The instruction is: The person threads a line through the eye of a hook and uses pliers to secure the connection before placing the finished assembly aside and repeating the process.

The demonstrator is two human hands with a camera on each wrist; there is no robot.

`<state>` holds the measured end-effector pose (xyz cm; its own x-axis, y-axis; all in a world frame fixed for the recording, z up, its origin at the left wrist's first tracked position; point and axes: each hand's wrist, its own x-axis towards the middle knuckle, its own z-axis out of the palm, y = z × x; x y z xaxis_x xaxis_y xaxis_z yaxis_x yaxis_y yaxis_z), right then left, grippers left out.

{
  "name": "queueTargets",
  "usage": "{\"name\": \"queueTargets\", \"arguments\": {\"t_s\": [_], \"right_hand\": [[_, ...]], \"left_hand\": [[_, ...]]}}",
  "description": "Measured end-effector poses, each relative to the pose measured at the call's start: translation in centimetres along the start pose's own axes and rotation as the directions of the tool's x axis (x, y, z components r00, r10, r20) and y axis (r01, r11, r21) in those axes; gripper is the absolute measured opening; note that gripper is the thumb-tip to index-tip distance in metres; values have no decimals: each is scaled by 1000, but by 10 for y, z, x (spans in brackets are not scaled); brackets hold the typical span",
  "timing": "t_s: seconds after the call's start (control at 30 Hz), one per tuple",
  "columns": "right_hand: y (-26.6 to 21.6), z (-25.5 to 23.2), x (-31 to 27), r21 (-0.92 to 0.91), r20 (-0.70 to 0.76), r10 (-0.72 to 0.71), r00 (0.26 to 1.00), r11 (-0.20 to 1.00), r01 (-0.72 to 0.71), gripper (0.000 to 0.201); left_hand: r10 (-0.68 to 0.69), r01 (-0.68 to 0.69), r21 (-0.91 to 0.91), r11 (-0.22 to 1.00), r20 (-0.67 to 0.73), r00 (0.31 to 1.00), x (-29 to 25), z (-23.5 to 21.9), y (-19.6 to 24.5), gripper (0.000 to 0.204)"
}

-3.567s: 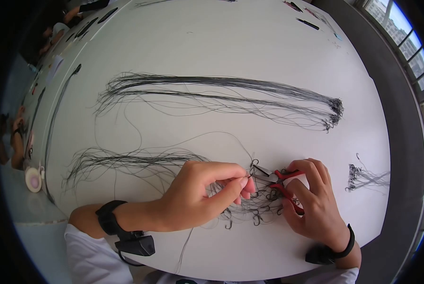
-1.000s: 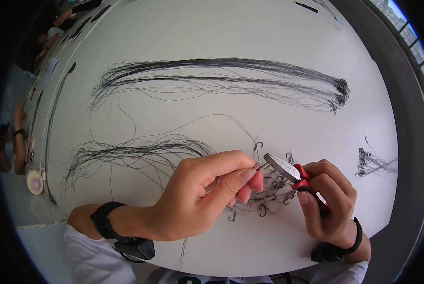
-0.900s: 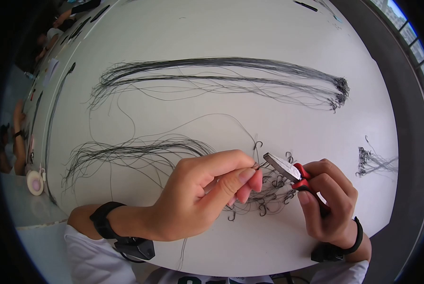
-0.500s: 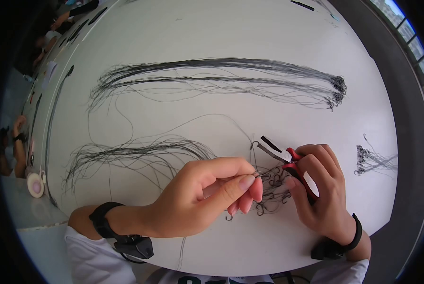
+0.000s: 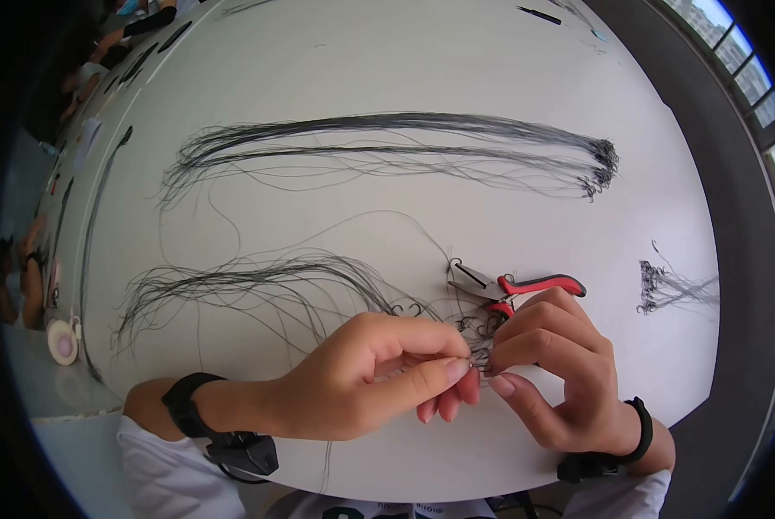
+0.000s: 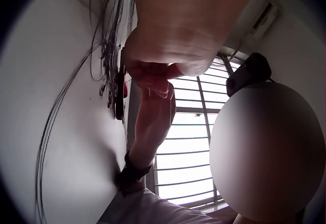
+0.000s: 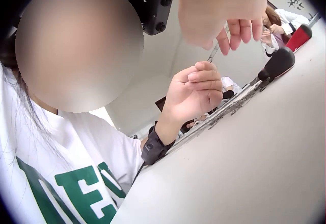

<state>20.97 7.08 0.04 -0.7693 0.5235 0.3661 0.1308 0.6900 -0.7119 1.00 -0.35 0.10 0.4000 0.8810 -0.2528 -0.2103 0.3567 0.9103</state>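
Your left hand [image 5: 379,372] pinching a hook [image 5: 472,363] at the tangled hook pile [image 5: 482,333], your right hand [image 5: 552,363] pinching the same hook, red-handled pliers [image 5: 513,285] lying on the white table [image 5: 456,69] just beyond.

Pliers [image 5: 517,288] and tangled hooks [image 5: 478,329] crowd the hands' far side; bare table [image 5: 422,450] lies nearer the body
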Motion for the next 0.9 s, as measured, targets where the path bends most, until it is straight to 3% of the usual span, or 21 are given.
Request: {"name": "queueTargets", "arguments": {"t_s": [0.1,0.17,0.2,0.27,0.4,0.47,0.5,0.57,0.6,0.67,0.77,0.83,0.9], "right_hand": [[0,0,-1,110,40,21,999,994,-25,11],[-1,1,-1,277,84,99,992,953,-119,8],[-2,1,-1,276,85,99,991,954,-119,8],[-3,2,-1,299,96,97,991,946,-122,7],[4,4,-6,352,132,84,988,927,-126,4],[2,5,-11,551,218,272,937,759,-348,3],[-2,4,-9,550,219,272,937,759,-349,3],[-13,0,-5,639,344,534,772,469,-609,14],[-11,-2,-6,640,343,536,772,468,-609,14],[-5,-8,-9,728,505,485,714,205,-654,15],[-5,-10,-9,753,542,465,700,101,-651,18],[-6,-11,-8,747,558,470,684,74,-661,19],[-7,-12,-8,739,575,473,668,49,-671,20]], "left_hand": [[-4,4,23,1000,15,1000,-1,2,-1,20],[79,-82,210,974,19,997,-1,3,-1,17],[81,-83,208,975,20,997,-2,3,1,17],[73,-86,436,896,47,996,-4,1,6,14],[124,-125,516,848,37,992,-4,3,5,13],[266,-191,647,738,-18,964,-4,4,4,15],[266,-192,647,738,-18,964,-4,5,1,15],[446,-322,467,823,-180,877,0,7,-6,21],[445,-322,467,823,-179,878,0,7,-5,21],[460,-416,205,886,-273,845,-2,10,0,28],[411,-365,196,910,-325,852,-7,10,14,31],[366,-326,168,931,-412,835,-7,10,20,29],[370,-326,175,929,-409,834,-8,4,23,29]]}}
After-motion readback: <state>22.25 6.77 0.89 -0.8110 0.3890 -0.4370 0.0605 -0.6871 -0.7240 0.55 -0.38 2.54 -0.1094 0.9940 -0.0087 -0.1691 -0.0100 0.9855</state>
